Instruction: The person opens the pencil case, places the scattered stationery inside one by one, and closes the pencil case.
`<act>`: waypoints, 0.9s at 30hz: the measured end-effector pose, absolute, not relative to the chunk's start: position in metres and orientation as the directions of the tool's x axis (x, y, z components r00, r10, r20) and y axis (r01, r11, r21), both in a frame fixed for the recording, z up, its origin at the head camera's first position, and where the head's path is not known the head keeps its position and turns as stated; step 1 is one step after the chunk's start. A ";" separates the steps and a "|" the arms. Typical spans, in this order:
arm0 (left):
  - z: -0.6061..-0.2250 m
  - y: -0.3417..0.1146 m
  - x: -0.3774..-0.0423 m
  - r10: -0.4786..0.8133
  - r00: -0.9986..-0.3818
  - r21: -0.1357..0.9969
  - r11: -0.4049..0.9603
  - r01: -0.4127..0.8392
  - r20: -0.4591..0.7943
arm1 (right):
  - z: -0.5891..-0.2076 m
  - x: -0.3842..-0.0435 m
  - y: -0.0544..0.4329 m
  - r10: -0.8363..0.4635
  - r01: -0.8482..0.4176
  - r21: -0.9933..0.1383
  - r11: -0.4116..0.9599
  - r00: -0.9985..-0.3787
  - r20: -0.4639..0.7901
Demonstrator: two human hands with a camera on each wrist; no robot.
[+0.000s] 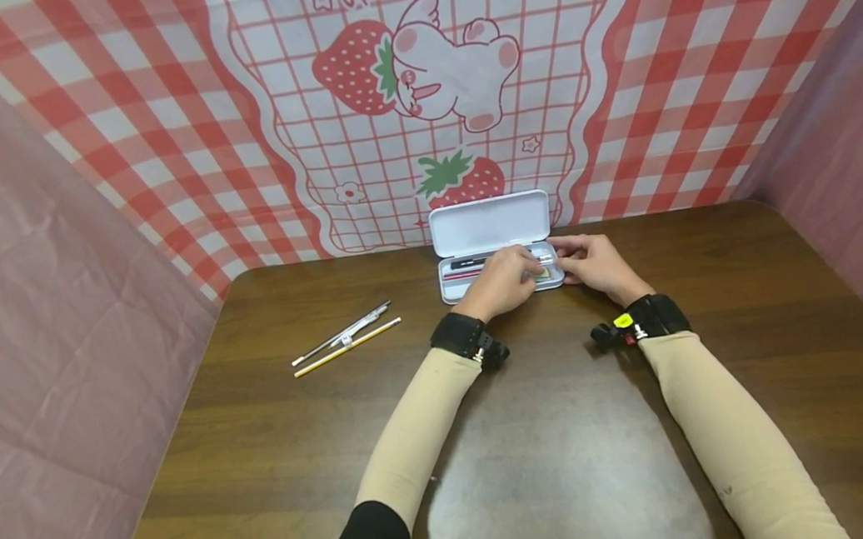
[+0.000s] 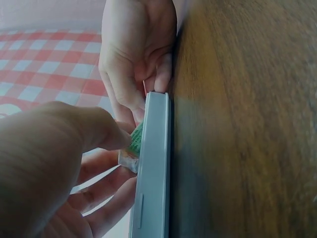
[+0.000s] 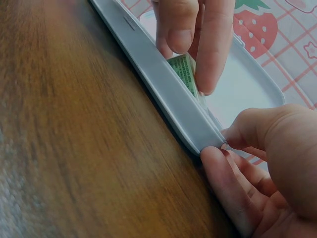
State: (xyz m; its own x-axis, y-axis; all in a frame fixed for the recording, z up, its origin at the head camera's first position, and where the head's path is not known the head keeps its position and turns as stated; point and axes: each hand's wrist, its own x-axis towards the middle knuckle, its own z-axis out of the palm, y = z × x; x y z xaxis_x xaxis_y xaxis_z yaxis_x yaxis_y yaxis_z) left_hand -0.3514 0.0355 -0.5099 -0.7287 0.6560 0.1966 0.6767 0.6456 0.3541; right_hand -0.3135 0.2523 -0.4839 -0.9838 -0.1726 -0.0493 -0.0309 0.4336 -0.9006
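Note:
A pale pencil case (image 1: 490, 222) stands at the back of the table with its lid up. My left hand (image 1: 502, 283) reaches over the case's front edge. In the left wrist view, its thumb and fingers pinch a small wrapped eraser (image 2: 135, 141) with a green printed label, partly hidden behind the case's front wall. Thumb and fingers of my right hand (image 1: 598, 268) grip the case's right end, seen closely in the right wrist view. Inside the case lie a black pen (image 1: 467, 263) and a red-striped pencil (image 1: 460, 276), both partly covered by the left hand.
To the left on the brown table (image 1: 264, 448) lie a yellow pencil (image 1: 347, 347), a silver-grey pencil (image 1: 331, 341) and a metal drawing compass (image 1: 363, 324), close together. Behind the case hangs a red checked cloth (image 1: 275, 188) with strawberries.

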 end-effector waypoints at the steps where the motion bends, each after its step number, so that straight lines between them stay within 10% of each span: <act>1: -0.510 0.036 -0.352 0.667 -0.721 0.343 0.644 0.684 0.187 | -0.484 -0.313 0.252 -0.171 -0.030 -0.901 0.434 -0.984 -0.050; 27: -0.470 0.028 -0.332 0.708 -0.701 0.413 0.613 0.673 0.091 | -0.484 -0.314 0.251 -0.160 -0.018 -0.905 0.424 -0.985 -0.055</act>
